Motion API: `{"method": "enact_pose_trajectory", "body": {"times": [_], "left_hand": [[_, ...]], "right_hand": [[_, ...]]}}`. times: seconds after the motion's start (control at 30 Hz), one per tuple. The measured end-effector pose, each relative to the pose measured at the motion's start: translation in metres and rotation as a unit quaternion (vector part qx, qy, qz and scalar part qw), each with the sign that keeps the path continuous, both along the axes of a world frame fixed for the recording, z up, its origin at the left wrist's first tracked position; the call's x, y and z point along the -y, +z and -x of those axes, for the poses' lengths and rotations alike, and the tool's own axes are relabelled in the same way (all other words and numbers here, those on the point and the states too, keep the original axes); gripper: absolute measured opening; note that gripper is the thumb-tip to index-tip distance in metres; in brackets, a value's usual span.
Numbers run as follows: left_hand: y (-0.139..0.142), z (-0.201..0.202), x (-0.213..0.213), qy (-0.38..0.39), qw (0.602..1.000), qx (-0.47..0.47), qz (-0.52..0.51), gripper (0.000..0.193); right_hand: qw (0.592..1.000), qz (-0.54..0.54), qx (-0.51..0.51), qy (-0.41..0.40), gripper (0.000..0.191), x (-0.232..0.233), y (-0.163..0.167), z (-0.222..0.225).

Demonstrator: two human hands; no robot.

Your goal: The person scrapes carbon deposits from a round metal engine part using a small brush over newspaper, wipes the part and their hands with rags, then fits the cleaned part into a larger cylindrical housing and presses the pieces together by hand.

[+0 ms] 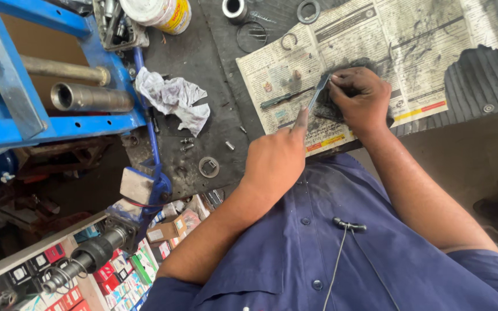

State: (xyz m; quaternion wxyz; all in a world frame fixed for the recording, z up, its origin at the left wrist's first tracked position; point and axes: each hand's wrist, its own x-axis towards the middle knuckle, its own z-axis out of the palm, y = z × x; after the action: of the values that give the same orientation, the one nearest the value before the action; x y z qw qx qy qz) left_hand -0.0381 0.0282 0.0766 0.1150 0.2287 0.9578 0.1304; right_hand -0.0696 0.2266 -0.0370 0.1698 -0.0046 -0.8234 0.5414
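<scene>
My right hand (361, 98) rests on a dark, greasy patch (332, 109) of the newspaper (376, 40) and pinches the upper end of a thin metal strip (318, 92). The strip slants down toward my left hand (272, 164). That hand is curled, with one finger stretched out to the strip's lower end on the paper. A slim dark tool (283, 99) lies on the newspaper just left of the strip. What sits under my right palm is hidden.
A blue press frame (59, 124) with metal tubes (90, 98) stands at left. A crumpled rag (174, 98), a white can (159, 12), rings (308, 10), a washer (208, 167) and small bolts lie on the black mat. Colourful parts boxes (116, 270) fill the lower left.
</scene>
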Motion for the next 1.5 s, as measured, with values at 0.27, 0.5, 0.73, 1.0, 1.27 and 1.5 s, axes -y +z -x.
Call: {"method": "enact_pose_trajectory", "body": {"times": [0.27,0.5,0.73,1.0,1.27,1.5], "left_hand": [[0.012,0.006,-0.008,-0.012,0.999,0.011,0.040,0.059],[0.019,0.012,-0.012,-0.015,0.998,0.019,0.059,0.058],[0.022,0.014,-0.012,-0.028,0.997,0.004,0.065,0.059],[0.026,0.009,-0.010,-0.039,0.996,0.033,0.077,0.059],[-0.042,0.046,-0.003,0.107,0.962,0.035,-0.250,0.042],[-0.079,0.055,-0.005,0.183,0.812,0.233,-0.503,0.018]], "right_hand": [[1.000,0.007,-0.002,-0.003,0.008,-0.001,-0.002,-0.001],[1.000,-0.015,-0.017,0.016,0.008,-0.001,0.000,-0.001],[1.000,-0.008,-0.013,0.024,0.008,0.000,0.001,-0.002],[1.000,-0.002,-0.009,0.017,0.008,0.001,0.002,-0.002],[0.998,0.033,-0.027,0.036,0.011,-0.004,-0.004,-0.003],[0.996,0.067,-0.025,0.056,0.012,-0.007,-0.009,-0.005]]}}
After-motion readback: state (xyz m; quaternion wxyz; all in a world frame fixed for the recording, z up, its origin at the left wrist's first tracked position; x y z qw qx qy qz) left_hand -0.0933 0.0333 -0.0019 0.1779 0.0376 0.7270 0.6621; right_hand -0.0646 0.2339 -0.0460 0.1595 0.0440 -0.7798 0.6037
